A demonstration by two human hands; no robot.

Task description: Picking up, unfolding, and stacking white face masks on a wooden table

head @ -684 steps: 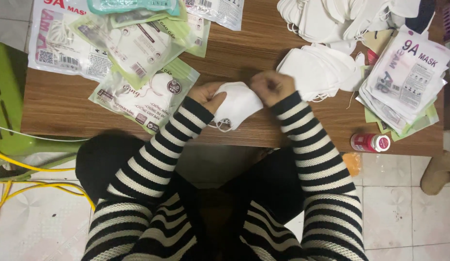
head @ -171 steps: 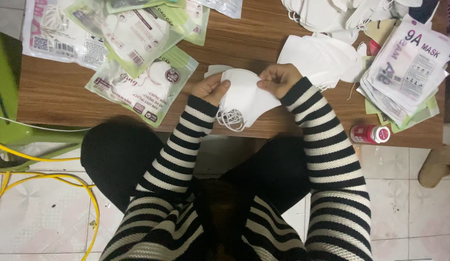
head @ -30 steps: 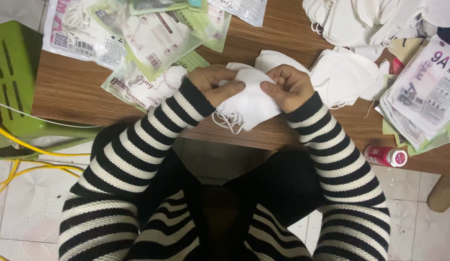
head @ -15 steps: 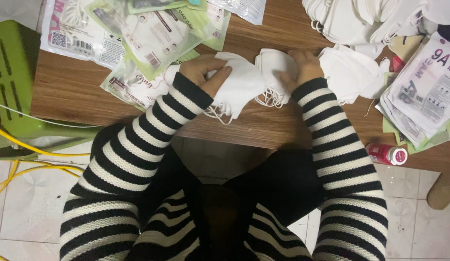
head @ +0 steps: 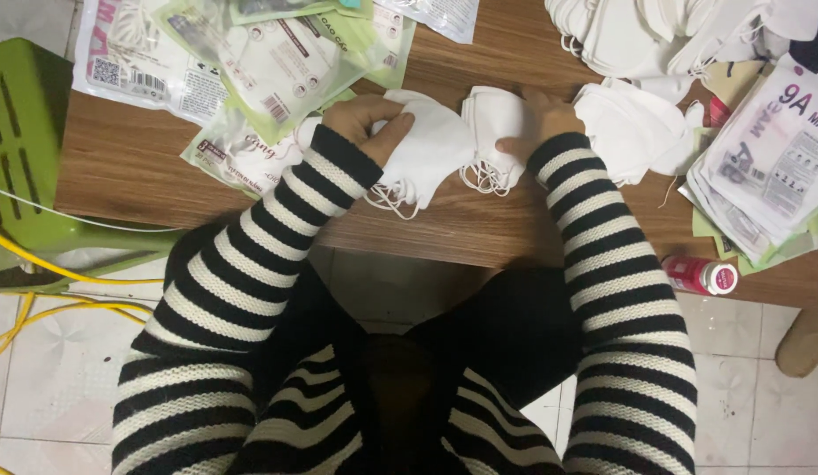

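Observation:
My left hand (head: 367, 121) grips a small stack of folded white face masks (head: 431, 148), whose ear loops dangle over the near edge of the brown wooden table (head: 479, 224). Right beside it, my right hand (head: 539, 123) rests on a second white mask (head: 494, 119), fingers curled over its top. The two masks touch each other between my hands. Both arms wear black and white striped sleeves.
Sealed mask packets (head: 277, 70) lie at the table's back left. A heap of loose white masks (head: 638, 123) and a stack of printed packets (head: 770, 176) fill the right side. A small red bottle (head: 701, 275) lies near the front right edge. A green plastic stool (head: 31, 149) stands left.
My hands have moved apart: the left keeps the stack, while the right has drawn one mask off to the right and laid it on the table.

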